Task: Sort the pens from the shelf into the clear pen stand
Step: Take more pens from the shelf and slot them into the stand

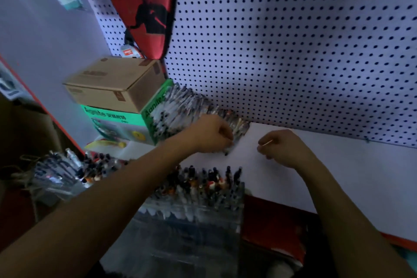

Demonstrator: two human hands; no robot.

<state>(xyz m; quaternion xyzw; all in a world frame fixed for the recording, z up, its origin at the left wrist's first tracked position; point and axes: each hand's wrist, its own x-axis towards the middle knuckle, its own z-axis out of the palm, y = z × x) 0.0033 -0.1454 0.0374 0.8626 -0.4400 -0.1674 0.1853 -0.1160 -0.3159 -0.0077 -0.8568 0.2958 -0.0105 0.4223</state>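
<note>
A long heap of pens (180,108) lies on the white shelf (338,165) against the pegboard. My left hand (209,135) reaches into the near end of the heap, and its curled fingers pinch a pen whose dark tip shows below them. My right hand (284,146) hovers over the bare shelf to the right, fingers curled, with a thin light-coloured stick between thumb and finger. The clear pen stand (198,205) stands in front of the shelf below my hands, packed with several upright pens.
A cardboard box (115,83) sits on a green box (126,124) at the shelf's left end. A red racket cover (144,7) hangs on the pegboard (293,40). More pen holders (67,171) stand at the lower left.
</note>
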